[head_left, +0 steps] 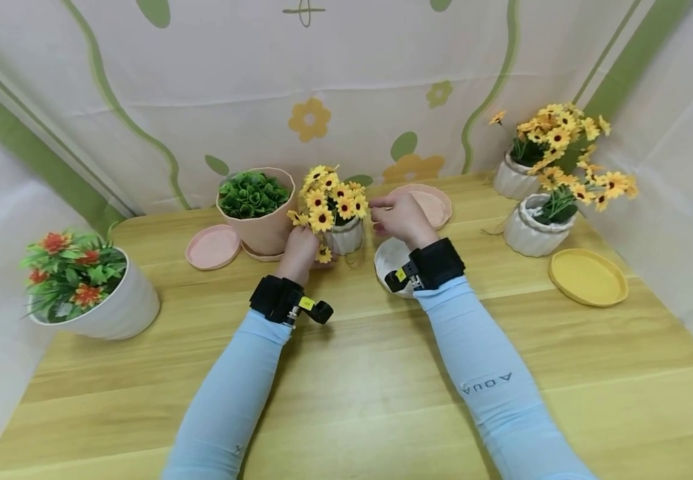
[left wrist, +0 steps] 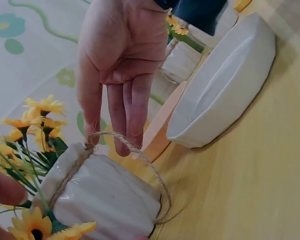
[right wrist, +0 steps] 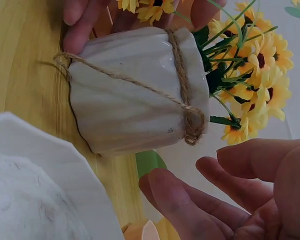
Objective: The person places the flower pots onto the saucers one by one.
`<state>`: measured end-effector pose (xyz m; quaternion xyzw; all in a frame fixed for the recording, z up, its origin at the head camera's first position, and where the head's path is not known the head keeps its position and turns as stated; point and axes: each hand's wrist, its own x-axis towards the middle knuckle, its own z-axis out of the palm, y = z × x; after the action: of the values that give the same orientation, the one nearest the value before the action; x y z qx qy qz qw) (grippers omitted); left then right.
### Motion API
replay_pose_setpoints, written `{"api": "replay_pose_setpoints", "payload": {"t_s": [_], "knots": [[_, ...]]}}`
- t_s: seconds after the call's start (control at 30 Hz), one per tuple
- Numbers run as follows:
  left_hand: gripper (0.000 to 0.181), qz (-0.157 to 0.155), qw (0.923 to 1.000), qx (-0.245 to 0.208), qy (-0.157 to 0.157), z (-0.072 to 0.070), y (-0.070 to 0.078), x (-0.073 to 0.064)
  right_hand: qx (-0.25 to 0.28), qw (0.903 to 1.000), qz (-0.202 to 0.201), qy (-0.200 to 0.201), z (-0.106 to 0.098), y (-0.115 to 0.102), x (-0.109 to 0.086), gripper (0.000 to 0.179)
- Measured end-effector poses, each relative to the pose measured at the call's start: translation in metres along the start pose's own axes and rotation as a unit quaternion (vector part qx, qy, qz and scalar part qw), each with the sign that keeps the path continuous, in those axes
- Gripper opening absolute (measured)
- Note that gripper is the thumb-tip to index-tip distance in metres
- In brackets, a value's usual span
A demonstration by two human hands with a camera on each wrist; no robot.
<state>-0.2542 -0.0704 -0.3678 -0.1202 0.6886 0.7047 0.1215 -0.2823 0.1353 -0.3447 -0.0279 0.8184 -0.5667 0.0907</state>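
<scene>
A white ceramic pot (head_left: 344, 239) of yellow flowers (head_left: 328, 200), with twine round its rim, stands at the middle back of the table. My left hand (head_left: 300, 253) is at its left side, fingers stretched along the pot's base and thumb up among the flowers; flowers partly hide it. In the right wrist view these left fingers (right wrist: 85, 30) lie against the lower pot. My right hand (head_left: 403, 217) hovers right of the pot, fingers loosely extended and holding nothing. In the left wrist view a fingertip is close to the twine (left wrist: 135, 147); contact is unclear.
A white saucer (head_left: 390, 257) lies under my right wrist, a pink saucer (head_left: 436, 207) behind. Left are a pink pot (head_left: 265, 227) of greenery and a pink saucer (head_left: 213, 247). A red-flowered white pot (head_left: 124, 307) stands far left; white pots (head_left: 535, 230) and a yellow saucer (head_left: 588, 277) are right.
</scene>
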Motion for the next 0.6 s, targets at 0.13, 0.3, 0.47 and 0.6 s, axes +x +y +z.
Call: {"api": "replay_pose_setpoints", "payload": {"t_s": [0.13, 0.3, 0.47, 0.6], "knots": [[0.046, 0.015, 0.9995, 0.023, -0.011, 0.001, -0.002, 0.004, -0.016, 0.9997, -0.009, -0.013, 0.000, 0.000, 0.000, 0.040], [0.067, 0.081, 0.9879, 0.122, -0.052, -0.001, -0.006, 0.009, -0.033, 0.9987, -0.025, -0.031, 0.000, 0.002, -0.001, 0.046], [0.092, 0.189, 0.9687, 0.141, -0.078, -0.001, -0.014, 0.017, -0.029, 0.9988, -0.024, -0.031, -0.001, 0.002, 0.000, 0.046], [0.094, 0.267, 0.9513, 0.146, -0.050, 0.002, -0.023, 0.023, -0.028, 0.9990, -0.017, -0.030, -0.002, 0.003, 0.000, 0.043]]}}
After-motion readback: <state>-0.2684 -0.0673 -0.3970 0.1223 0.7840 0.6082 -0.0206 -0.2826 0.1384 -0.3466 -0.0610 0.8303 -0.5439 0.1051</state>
